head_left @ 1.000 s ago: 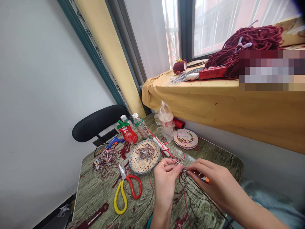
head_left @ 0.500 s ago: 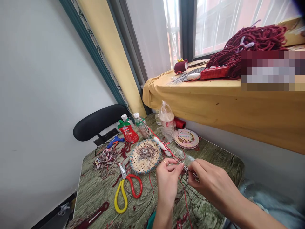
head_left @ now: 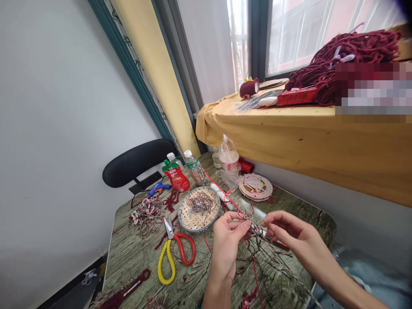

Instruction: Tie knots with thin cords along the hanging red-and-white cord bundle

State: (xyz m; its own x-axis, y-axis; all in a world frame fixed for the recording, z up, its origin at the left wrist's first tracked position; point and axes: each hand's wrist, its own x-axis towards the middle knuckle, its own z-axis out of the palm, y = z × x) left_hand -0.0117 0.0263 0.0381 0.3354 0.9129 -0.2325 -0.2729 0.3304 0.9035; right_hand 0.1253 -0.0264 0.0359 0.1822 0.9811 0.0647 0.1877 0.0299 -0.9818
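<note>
Yellow-and-red scissors [head_left: 174, 237] lie left of lower centre, near the woven basket [head_left: 190, 221]. Left hand [head_left: 225, 241] pinches patterned cords [head_left: 257, 231]; right hand [head_left: 298, 236] hovers released.

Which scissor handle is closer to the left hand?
The red handle. It is on the side toward the left hand; the yellow handle is farther away.

Basket [head_left: 198, 219] on the worktop [head_left: 135, 257], with scissors [head_left: 172, 240] before it and a thread pile [head_left: 148, 214] to its left; bottle [head_left: 193, 165] and pouch [head_left: 176, 177] stand behind, paper roll [head_left: 221, 193] to the right, yarn heap [head_left: 350, 53] on the covered sill [head_left: 289, 128] beyond.
</note>
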